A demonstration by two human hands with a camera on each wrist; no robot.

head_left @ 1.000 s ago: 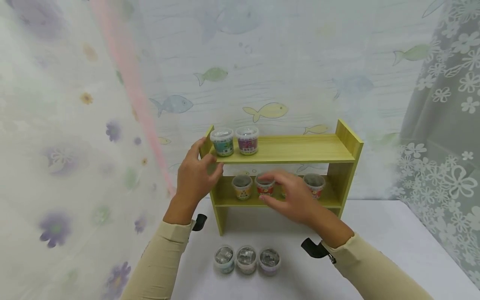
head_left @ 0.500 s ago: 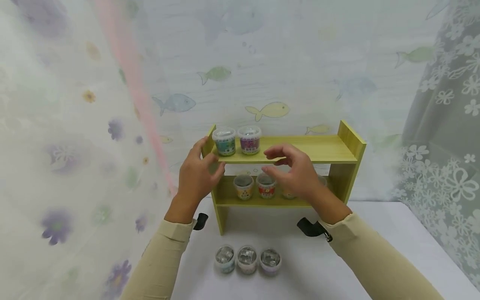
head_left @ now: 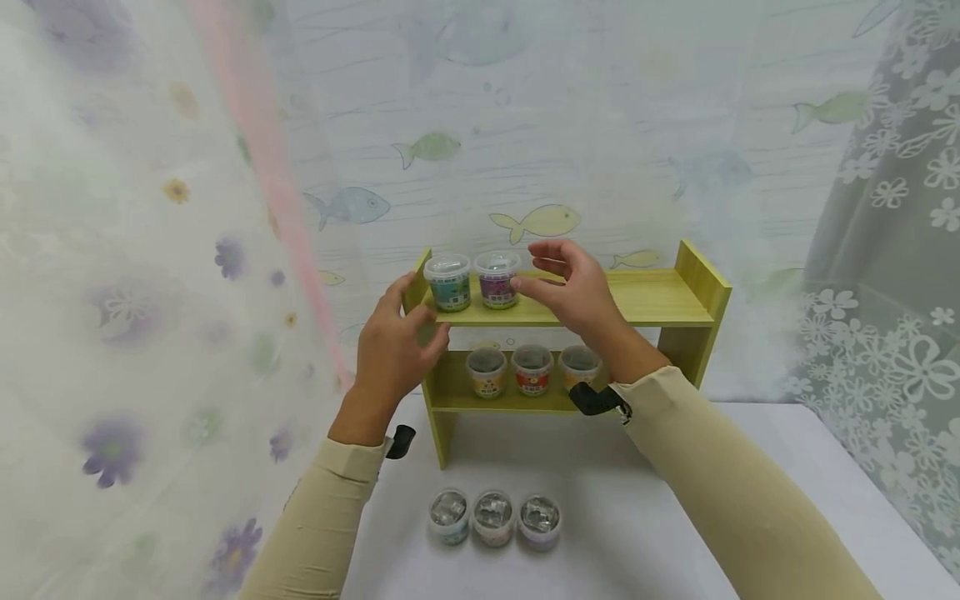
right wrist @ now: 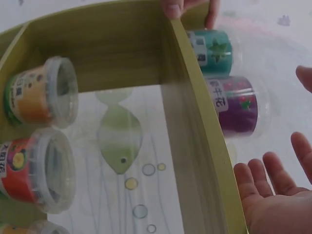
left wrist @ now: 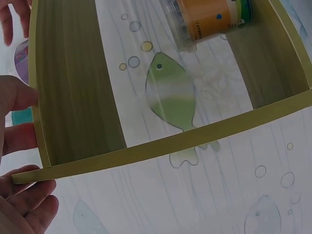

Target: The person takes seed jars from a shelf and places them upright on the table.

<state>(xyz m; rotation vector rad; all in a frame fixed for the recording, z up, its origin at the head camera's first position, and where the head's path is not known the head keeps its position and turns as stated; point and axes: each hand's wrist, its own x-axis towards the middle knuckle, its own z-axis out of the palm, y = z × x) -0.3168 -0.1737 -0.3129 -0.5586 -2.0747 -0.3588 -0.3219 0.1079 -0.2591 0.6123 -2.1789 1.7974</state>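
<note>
A yellow-green wooden shelf (head_left: 630, 298) bears clear-lidded plastic cups on two levels. My left hand (head_left: 393, 346) grips its upper left corner, with fingers on both sides of the side panel in the left wrist view. On the top board, the teal cup (head_left: 450, 285) stands beside that hand, with the purple cup (head_left: 498, 282) to its right. My right hand (head_left: 572, 287) hovers by the purple cup, its thumb overlapping the cup's edge in the head view. In the right wrist view its fingers (right wrist: 280, 173) are spread, and nothing lies in the palm.
On the lower board stand an orange cup (head_left: 487, 375), a red cup (head_left: 532, 372) and another orange cup (head_left: 579, 367). Three foil-topped cups (head_left: 493, 517) line up on the white table (head_left: 600, 533) in front. Fish-printed curtain (head_left: 637, 125) hangs behind.
My right hand has risen from in front of the lower cups to beside the purple cup on the top board. The left hand stays at the shelf corner.
</note>
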